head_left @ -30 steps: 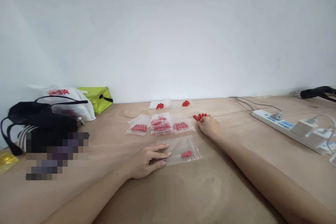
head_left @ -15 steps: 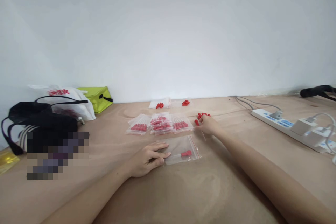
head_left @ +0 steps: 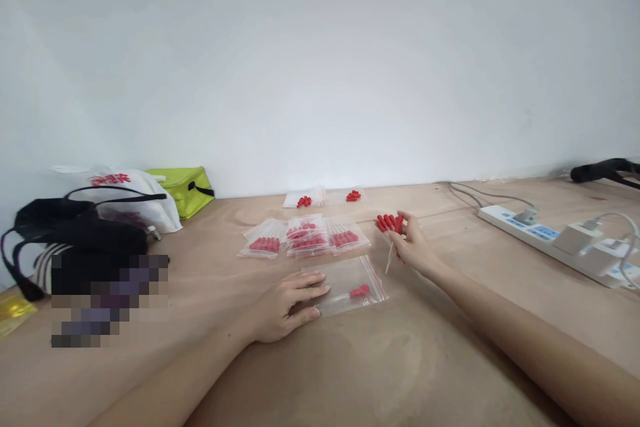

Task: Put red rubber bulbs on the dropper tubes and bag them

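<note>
My left hand lies with its fingers spread on the left edge of a clear zip bag. Inside that bag is a small red piece. To the right, my right hand has its thumb and fingers round red pieces; a thin clear strip hangs below them, too small to make out. Filled bags of red pieces lie fanned out and overlapping beyond my left hand.
Two bags with loose red pieces lie near the wall. A white power strip with plugs and cables is at right. Black bag, white plastic bag and green box bag stand at left.
My right hand has shifted slightly right and turned, showing several red pieces at its fingertips. The clear bag has slid a little to the right, with my left hand still on it.
</note>
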{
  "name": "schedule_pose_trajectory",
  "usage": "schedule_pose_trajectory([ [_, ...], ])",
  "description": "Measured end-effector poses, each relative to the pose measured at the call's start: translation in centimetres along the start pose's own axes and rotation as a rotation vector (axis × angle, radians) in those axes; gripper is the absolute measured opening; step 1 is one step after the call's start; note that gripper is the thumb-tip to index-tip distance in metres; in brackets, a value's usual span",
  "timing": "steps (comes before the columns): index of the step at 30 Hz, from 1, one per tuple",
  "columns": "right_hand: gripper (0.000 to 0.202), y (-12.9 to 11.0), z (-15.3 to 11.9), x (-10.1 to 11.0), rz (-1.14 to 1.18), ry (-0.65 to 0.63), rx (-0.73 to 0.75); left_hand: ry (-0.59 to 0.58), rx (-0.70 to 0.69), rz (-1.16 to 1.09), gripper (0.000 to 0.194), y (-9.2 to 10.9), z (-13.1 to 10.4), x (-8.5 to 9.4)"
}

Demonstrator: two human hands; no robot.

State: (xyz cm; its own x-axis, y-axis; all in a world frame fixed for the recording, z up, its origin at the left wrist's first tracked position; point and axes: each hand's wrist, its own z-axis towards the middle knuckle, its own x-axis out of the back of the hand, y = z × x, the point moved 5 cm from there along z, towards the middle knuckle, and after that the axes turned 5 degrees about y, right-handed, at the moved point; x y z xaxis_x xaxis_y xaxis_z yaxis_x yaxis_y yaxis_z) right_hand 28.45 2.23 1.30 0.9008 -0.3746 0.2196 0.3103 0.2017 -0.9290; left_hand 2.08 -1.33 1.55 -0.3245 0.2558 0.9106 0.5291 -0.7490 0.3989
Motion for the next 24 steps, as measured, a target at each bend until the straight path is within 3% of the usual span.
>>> schedule_pose_trajectory([
  [6,0.048,1.4,-3.1,-0.9,0.31,0.071,-0.158,0.012,-0.02,-0.016,0.043,0.3,0.1,0.2],
  [12,0.042,0.7,-4.9,-3.1,0.527,-0.093,-0.261,0.03,-0.001,-0.009,0.048,0.3,0.1,0.2],
  [21,0.036,-0.3,-5.7,-4.3,0.288,-0.423,-0.262,0.039,0.008,-0.016,0.05,0.2,-0.1,0.1],
  [24,0.036,-0.2,-5.5,-4.7,0.267,-0.436,-0.273,0.034,0.01,-0.011,0.05,0.1,-0.1,0.0],
])
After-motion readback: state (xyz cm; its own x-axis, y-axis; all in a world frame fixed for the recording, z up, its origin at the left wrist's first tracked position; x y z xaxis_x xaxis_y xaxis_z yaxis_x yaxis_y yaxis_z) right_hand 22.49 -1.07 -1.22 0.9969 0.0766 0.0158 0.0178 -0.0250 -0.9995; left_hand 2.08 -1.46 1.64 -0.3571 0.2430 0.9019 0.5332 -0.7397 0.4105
